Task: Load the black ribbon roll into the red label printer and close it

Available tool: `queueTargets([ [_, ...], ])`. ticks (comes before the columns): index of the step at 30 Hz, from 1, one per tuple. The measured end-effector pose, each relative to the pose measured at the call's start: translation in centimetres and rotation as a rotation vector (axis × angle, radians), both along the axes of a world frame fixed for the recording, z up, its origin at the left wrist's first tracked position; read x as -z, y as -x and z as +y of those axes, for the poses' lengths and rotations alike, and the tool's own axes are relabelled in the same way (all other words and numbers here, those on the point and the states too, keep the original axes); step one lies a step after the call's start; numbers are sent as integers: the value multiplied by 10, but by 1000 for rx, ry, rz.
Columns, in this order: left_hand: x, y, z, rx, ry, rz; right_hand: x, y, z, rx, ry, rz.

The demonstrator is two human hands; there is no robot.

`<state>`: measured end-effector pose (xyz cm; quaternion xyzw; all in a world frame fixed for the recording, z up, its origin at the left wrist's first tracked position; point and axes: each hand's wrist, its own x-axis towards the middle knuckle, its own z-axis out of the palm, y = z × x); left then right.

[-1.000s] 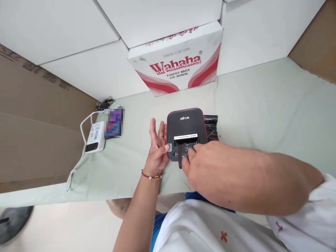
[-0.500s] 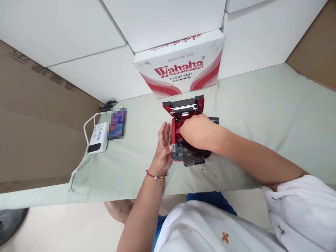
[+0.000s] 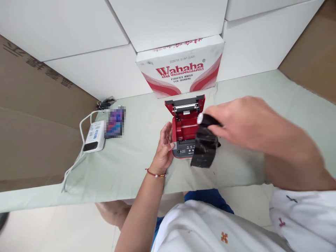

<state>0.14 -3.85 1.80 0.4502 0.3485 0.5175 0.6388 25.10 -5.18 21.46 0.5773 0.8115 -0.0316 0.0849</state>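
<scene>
A small red and black printer (image 3: 186, 129) lies on the cloth-covered table with its lid (image 3: 185, 104) raised. Its red roll compartment is bare inside. Along its left side, my left hand (image 3: 165, 148) grips the body, thumb on the front corner and fingers against the side wall. My right hand (image 3: 241, 122), blurred by motion, pinches a black roll (image 3: 206, 145) with a pale core end. A loose black strip hangs from this roll over the right part of the printer's button panel, hiding some of it.
A white and red water carton (image 3: 181, 71) stands behind the printer against white boxes (image 3: 168, 21). Left lie a white power bank (image 3: 94, 136) with a cable, a phone with a blurred-out screen (image 3: 114, 122) and dark keys (image 3: 105, 104). Brown cardboard (image 3: 39, 129) borders the left.
My right hand has lifted the black roll out of the printer's compartment and moved it up and to the right. My left hand keeps its hold on the printer.
</scene>
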Motion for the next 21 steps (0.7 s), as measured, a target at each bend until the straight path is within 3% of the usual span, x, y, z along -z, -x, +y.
queueTargets([
  [2,0,-1,0,7,9,-11,7,-31,7,82,97,-105],
  [6,-1,-2,-2,15,15,-30,47,-66,28,192,337,-201],
  [8,-1,-2,-2,23,19,-36,68,-67,35,226,304,-154],
  [12,-3,-2,-3,17,19,-38,102,-45,44,225,37,49],
  [15,-4,-3,-4,22,32,-46,118,-30,52,149,93,72],
  [18,-3,-3,-4,29,22,-61,111,-36,53,118,174,18],
  [21,-2,-4,-3,26,16,-73,72,-60,39,-52,301,163],
])
